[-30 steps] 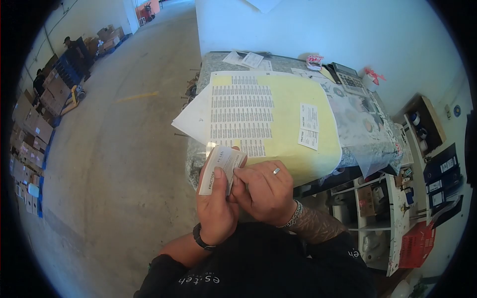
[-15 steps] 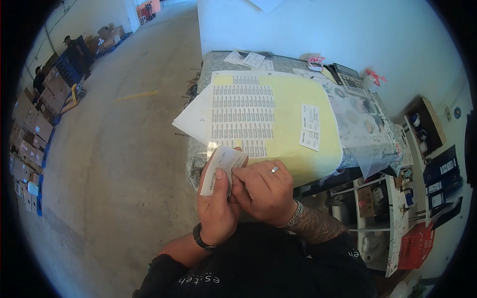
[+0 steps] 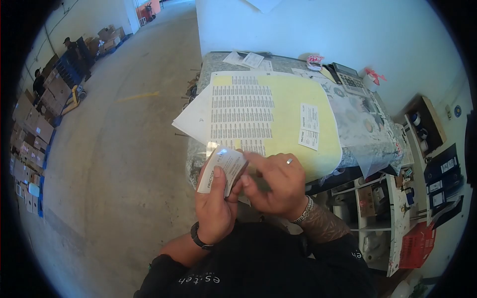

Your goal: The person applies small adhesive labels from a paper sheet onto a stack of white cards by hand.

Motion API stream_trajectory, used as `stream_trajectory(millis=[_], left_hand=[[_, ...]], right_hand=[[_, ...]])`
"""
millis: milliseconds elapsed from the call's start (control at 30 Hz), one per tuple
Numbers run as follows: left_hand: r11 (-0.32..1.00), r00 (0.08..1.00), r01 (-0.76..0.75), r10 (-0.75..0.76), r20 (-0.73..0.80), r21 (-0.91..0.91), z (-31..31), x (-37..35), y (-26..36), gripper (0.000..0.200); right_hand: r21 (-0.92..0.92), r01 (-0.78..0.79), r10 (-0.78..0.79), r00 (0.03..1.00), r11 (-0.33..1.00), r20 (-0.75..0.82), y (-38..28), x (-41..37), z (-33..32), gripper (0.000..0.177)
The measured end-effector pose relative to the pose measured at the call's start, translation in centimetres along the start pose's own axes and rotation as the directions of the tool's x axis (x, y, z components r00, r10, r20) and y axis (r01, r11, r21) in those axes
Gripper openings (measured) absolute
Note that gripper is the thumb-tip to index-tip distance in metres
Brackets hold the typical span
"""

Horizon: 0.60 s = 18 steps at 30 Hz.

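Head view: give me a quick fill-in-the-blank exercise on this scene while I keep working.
The left hand holds a label whose clearest word is ____.
The ring is on the person's ____ hand.
The large sheet with rows of stickers has a ____ backing.
The basket at lower right is coloured ____.

Missing words: FRUCTOSE; right; yellow; red.

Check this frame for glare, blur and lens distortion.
Head view: small glare spot near the top of the FRUCTOSE label, held in the left hand; head view: right hand looks slightly blurred; head view: fisheye distortion tilts the white shelving, and the corners go black.
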State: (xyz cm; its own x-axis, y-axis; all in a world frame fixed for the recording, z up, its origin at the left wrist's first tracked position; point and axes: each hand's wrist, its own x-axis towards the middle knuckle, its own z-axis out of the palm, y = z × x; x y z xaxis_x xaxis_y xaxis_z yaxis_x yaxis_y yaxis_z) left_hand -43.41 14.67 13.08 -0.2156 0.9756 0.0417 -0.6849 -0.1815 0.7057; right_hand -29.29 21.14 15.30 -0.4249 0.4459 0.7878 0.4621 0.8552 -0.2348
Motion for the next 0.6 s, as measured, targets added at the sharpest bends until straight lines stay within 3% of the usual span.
stream_trajectory(millis=[167,233,333,467,533,600], left_hand=[[1.000,1.000,0.008,-0.008,0.002,-0.022,0.7,-0.1,0.1,0.042],[1.000,0.999,0.016,-0.017,0.029,0.011,0.4,-0.2,-0.1,0.042],[0.997,0.997,0.036,-0.040,0.062,0.061,0.2,-0.2,-0.3,0.041],[0.996,0.994,0.065,-0.069,0.087,0.054,0.3,-0.1,-0.2,0.042],[0.995,0.997,0.048,-0.053,0.053,0.091,0.3,-0.2,-0.5,0.043],[0.990,0.997,0.040,-0.048,0.059,0.133,0.0,-0.1,-0.7,0.043]], right_hand=[[0.108,-0.119,0.123,0.992,0.987,-0.025,1.3,0.6,-1.0,0.032],[0.234,-0.156,0.155,0.988,0.960,0.021,1.5,0.9,-1.8,0.017],[0.277,-0.212,0.216,0.976,0.937,0.017,1.9,0.3,-1.9,0.010],[0.271,-0.304,0.305,0.951,0.913,0.038,2.0,-0.2,-1.9,0.010],[0.470,-0.295,0.292,0.953,0.832,0.082,1.9,-0.1,-1.7,0.017],[0.458,-0.358,0.316,0.934,0.813,0.169,1.2,0.4,-2.3,0.020]])
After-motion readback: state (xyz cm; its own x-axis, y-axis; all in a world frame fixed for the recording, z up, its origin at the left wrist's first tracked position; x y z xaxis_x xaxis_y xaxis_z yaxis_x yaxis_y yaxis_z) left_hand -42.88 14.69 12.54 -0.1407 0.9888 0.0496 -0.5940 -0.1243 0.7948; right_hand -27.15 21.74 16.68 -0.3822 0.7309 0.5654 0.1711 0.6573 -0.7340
